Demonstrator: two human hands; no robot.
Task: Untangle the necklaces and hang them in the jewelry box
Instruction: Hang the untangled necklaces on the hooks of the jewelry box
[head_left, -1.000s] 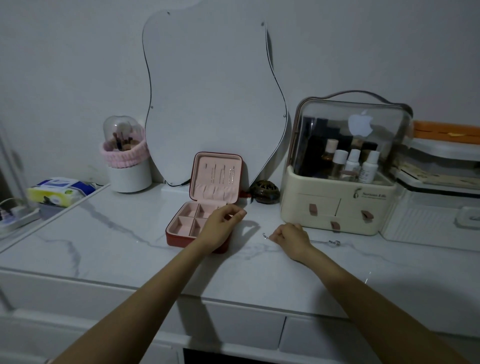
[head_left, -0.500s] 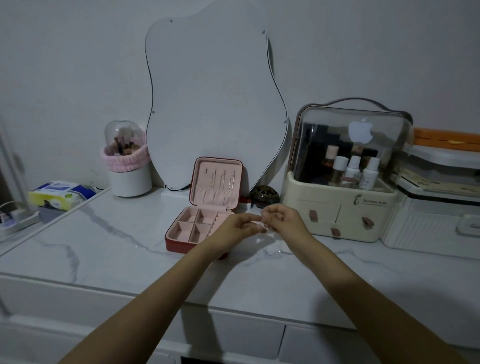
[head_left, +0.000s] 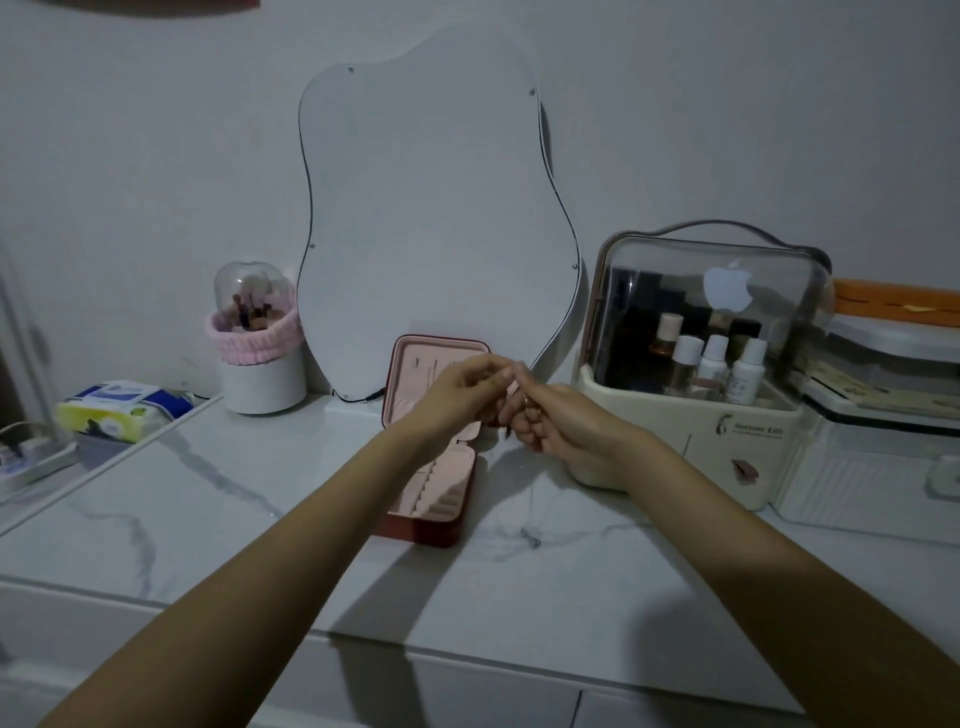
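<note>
The necklace (head_left: 531, 519) hangs as a thin chain from the meeting fingertips to the marble counter (head_left: 208, 519), just right of the open jewelry box (head_left: 431, 499). Working slowly, keeping the chain slack, should free knots best. Left hand (head_left: 462, 395) and right hand (head_left: 556, 431), both raised before the box lid, pinch the chain's top, fingers curled.

We see a wavy-edged mirror (head_left: 431, 218) leaning on the wall at the back edge of the white marbled desk (head_left: 218, 525). Toward the back left corner stands a white brush holder (head_left: 260, 358) with a clear dome and a pink band. A tissue pack (head_left: 122, 410) lies at the left edge. Along the back right sits a cream cosmetics organizer (head_left: 701, 374) holding bottles, with a clear storage box (head_left: 888, 410) beside it.
</note>
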